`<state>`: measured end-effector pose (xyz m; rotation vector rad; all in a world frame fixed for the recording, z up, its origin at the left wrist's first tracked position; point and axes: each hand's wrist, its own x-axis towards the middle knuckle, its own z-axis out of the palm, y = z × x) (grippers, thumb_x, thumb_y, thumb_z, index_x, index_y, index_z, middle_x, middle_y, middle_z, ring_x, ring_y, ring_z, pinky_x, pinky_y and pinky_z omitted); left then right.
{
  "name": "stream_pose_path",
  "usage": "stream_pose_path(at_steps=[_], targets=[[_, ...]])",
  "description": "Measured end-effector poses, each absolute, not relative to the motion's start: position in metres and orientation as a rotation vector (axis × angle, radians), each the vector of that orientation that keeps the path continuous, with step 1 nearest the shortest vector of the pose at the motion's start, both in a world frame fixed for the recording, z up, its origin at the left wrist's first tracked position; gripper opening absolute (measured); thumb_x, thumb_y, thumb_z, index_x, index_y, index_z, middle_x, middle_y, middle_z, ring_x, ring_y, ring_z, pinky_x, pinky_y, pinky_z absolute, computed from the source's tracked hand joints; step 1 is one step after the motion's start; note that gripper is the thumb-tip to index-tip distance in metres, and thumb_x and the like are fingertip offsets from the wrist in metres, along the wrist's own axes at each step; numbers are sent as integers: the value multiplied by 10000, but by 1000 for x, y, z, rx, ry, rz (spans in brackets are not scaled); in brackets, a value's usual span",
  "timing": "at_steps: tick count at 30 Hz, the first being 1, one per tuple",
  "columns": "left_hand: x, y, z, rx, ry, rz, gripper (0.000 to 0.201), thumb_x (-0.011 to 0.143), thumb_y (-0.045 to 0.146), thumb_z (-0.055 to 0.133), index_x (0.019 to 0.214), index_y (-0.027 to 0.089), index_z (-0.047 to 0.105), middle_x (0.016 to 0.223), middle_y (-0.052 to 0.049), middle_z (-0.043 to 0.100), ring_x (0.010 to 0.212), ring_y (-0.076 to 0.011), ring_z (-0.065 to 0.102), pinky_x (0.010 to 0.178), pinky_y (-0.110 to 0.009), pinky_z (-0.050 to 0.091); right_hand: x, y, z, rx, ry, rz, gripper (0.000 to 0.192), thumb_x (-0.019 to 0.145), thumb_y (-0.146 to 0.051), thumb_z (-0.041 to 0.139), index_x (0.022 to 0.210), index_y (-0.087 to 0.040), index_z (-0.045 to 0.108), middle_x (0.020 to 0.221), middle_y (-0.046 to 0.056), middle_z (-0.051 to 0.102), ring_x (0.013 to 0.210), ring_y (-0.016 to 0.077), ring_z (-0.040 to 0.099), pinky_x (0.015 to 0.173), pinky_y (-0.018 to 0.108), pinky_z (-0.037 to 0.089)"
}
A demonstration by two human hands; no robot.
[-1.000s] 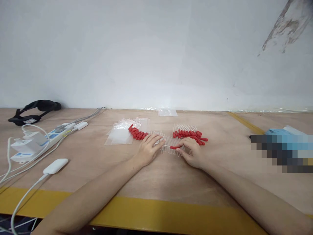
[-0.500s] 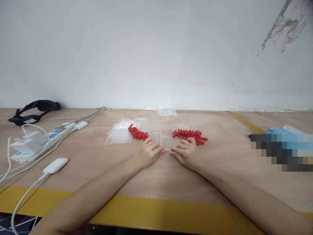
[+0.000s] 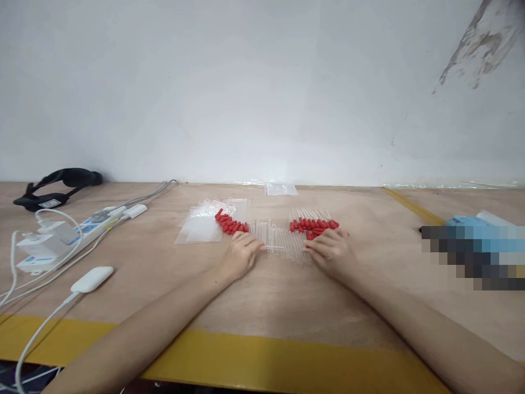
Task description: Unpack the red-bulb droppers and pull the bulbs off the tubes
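Note:
Pinched in my left hand [image 3: 241, 254] is a thin clear glass tube [image 3: 275, 248], lying roughly level and pointing right. My right hand [image 3: 333, 250] is closed on a small red rubber bulb [image 3: 307, 245], apart from the tube's end. Between and beyond the hands lies a row of bare glass tubes [image 3: 283, 239]. Loose red bulbs [image 3: 230, 224] are heaped behind my left hand. Beyond my right hand are droppers [image 3: 314, 223] with red bulbs on their glass tubes; my right hand partly hides the nearer ones.
Clear plastic bags [image 3: 200, 224] lie left of the bulbs, another bag [image 3: 281, 189] near the wall. At left are a power strip [image 3: 88, 227] with chargers and cables, a white device [image 3: 92, 279] and a black headset strap [image 3: 61, 186]. A blue package [image 3: 471, 221] sits at right.
My hands have moved apart, the right one going right with the red bulb. The glass tube has gone left with my left hand, and a gap now separates tube and bulb.

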<state>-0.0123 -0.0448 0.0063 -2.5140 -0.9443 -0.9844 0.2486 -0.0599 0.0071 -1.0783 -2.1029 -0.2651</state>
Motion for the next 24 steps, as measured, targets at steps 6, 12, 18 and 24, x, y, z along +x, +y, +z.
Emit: stream_pose_path(at_steps=[6,12,18,24], targets=[[-9,-33,13,-2484,-1208,-1124,152,862,227,452,871,162,589,765,-33,592,699,-137,549,631,-247,427,314,-26,27,-1563,-1612,38,272,734,-408,532,807,-201,693,786,48,657,663,160,559,609,277,411],[24,-22,21,-2418,-1156,-946,124,829,162,456,787,165,573,741,-30,569,668,-144,541,605,-254,423,351,-8,18,-1831,-1524,185,276,671,-298,554,887,-156,651,764,65,654,655,166,570,614,288,434],[40,-19,12,-2392,-1131,-705,155,799,135,463,709,160,588,739,-59,547,704,-182,530,627,-297,428,353,-3,7,-1834,-1580,281,174,618,-311,588,713,-173,634,665,39,636,590,148,554,538,258,415],[47,-23,7,-2416,-1191,-759,210,822,278,462,761,152,620,748,-79,573,716,-209,549,663,-344,430,363,10,-10,-1788,-1613,418,169,645,-294,561,719,-190,672,640,33,648,591,161,566,550,274,426]])
